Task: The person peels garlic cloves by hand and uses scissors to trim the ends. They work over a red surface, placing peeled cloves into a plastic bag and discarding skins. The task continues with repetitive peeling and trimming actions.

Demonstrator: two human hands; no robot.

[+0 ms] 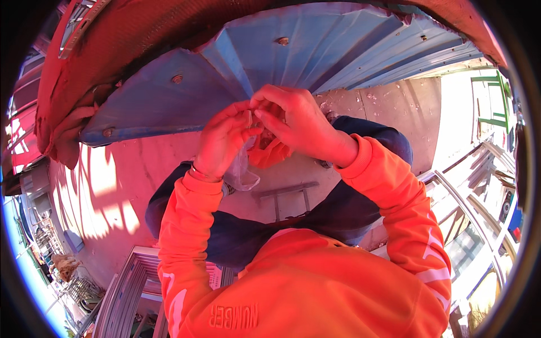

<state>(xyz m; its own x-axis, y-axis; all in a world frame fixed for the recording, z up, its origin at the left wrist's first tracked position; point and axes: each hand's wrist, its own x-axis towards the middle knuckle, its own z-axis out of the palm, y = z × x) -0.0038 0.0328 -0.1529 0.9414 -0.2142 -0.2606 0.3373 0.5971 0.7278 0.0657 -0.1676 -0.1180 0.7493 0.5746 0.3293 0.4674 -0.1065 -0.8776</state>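
Observation:
My two hands meet in front of the blue ribbed metal sheet (248,65), fingertips close together. The left hand (222,141) is closed in a pinch, and a clear plastic bag (242,173) hangs below its fingers. My right hand (301,121) is also closed, thumb against curled fingers; what it pinches is too small and hidden to name. A pale sliver shows between the fingertips. Crumpled orange plastic (270,155) hangs beneath both hands, partly covered by them.
Red fabric (152,42) drapes along the sheet's top edge. A grey metal frame (286,190) lies on the floor between my legs. Stacked frames (132,281) stand at the lower left, long pale profiles (479,205) at the right. A green frame (499,101) is at the far right.

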